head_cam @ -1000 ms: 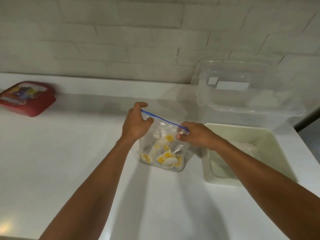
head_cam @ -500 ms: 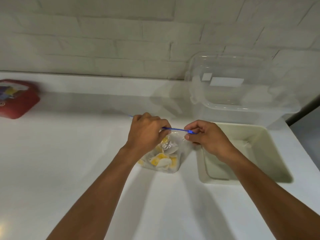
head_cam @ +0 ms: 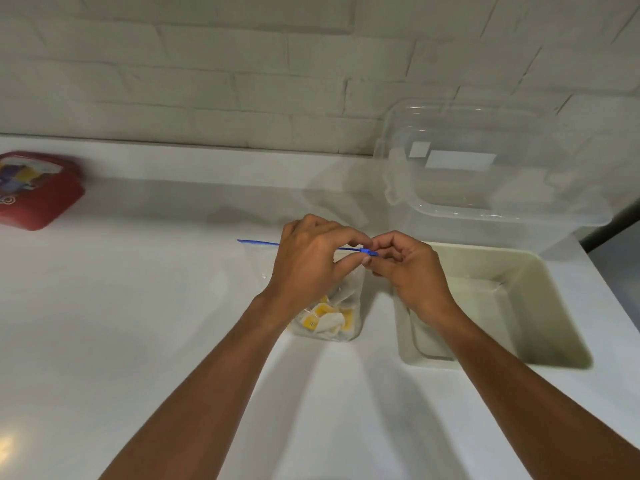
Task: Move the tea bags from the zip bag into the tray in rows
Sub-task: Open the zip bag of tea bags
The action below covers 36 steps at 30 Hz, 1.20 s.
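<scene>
A person's two bare hands met over a clear zip bag [head_cam: 349, 299] standing on a white table [head_cam: 138, 323]. The left hand [head_cam: 311, 261] curled over the bag's top edge, its fingers [head_cam: 346, 236] clamped on the blue zip strip [head_cam: 258, 241], which ran out to the left of them. The right hand [head_cam: 405, 271] touched the left at the fingertips and pinched the blue slider [head_cam: 367, 251] at the strip's right end. The zip looked closed along the part that showed.

Below the fingers, at the bottom of the bag, lay a loose heap of tea bags [head_cam: 323, 317], white with yellow tags, partly hidden by the left wrist.

Just right of the right hand's fingers sat a pale, deep tray [head_cam: 550, 306], its near left corner covered by the right forearm. Beyond the tray, against a white brick wall [head_cam: 242, 81], stood a large clear plastic tub [head_cam: 485, 188]; it crowded the tray's far rim. Well to the left of the fingers, near the table's back edge, lay a red box [head_cam: 38, 190] with a picture on its lid.

Bare white table stretched left of the fingers and toward the person. The table's right edge ran close past the tray.
</scene>
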Available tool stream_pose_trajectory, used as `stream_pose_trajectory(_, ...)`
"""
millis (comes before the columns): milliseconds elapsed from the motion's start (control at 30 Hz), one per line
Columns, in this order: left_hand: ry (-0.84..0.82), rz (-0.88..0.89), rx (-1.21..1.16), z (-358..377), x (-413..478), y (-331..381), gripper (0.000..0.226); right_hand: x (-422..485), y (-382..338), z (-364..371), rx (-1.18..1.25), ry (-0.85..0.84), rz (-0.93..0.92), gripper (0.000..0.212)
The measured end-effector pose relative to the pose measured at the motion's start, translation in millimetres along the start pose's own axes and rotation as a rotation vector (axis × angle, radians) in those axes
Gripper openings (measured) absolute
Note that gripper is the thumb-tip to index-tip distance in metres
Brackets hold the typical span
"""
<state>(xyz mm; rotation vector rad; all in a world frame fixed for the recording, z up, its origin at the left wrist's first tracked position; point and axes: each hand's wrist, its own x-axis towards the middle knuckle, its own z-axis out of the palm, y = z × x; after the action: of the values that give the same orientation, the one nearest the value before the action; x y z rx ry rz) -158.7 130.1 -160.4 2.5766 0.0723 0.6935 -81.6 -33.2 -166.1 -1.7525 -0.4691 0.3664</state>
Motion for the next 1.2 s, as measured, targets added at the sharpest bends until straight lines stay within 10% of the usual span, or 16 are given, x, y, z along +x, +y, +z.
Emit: stream_pose_trajectory(1200,-0.126,-0.085,0.107,-40.2,2.7,-62.6,0.01,-1.7,9.4,-28.2,-0.491,0.048,-0.269,0.011)
